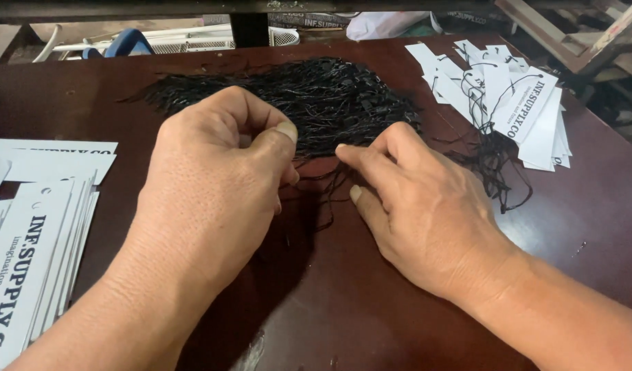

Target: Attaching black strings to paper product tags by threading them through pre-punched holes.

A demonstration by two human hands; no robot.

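Dark brown table (343, 302), glossy and scuffed, with a cluttered workshop edge at 12 o'clock: white wire rack (185, 41), wooden frames (591, 34).

Item 1. Heap of black strings (316, 93), loose and tangled, at 12 o'clock from our hands, spread wide across the far half of the table.

Item 2. Left hand (213, 185), fingers curled, thumb pressed to forefinger. It looks pinched on a strand at the near edge of the heap, though the strand itself is hidden by the fingers.

Item 3. Right hand (419, 206), fingers stretched flat toward 10 o'clock, fingertips resting on a few stray strings pulled out of the heap. We cannot tell whether it grips any.

Item 4. Stack of white cards (34, 240) with dark print, at 9 o'clock, fanned, no strings on them.

Item 5. Pile of white cards with strings (515, 103) already looped through, at 2 o'clock, their black tails trailing toward the right hand.

Risk, as we judge it: the strands cling together, so a pull may drag out several at once or knot them. Trailing tails at 2 o'clock lie near the heap and could snag in it.
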